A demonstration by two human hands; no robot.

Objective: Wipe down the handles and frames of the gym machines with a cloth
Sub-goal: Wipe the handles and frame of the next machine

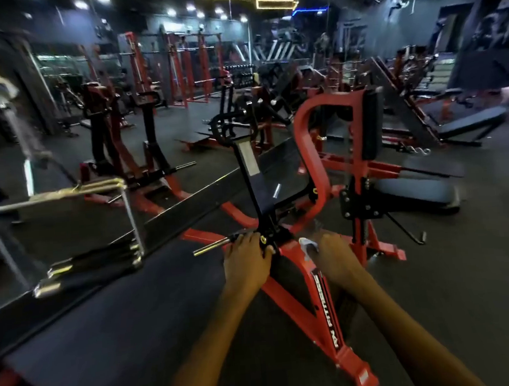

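A chrome cable handle point(67, 226) hangs at far left, untouched. The left hand point(248, 262) is braced on the black pivot joint point(269, 237) beside the chrome peg point(213, 246), fingers curled over it; the right hand point(332, 255) presses a pale cloth point(307, 245) to the red frame point(316, 297), fingers hidden, grip cannot be told. Judged early: one frame spot is being wiped, the red upright point(307, 146) and surrounding machines are left.
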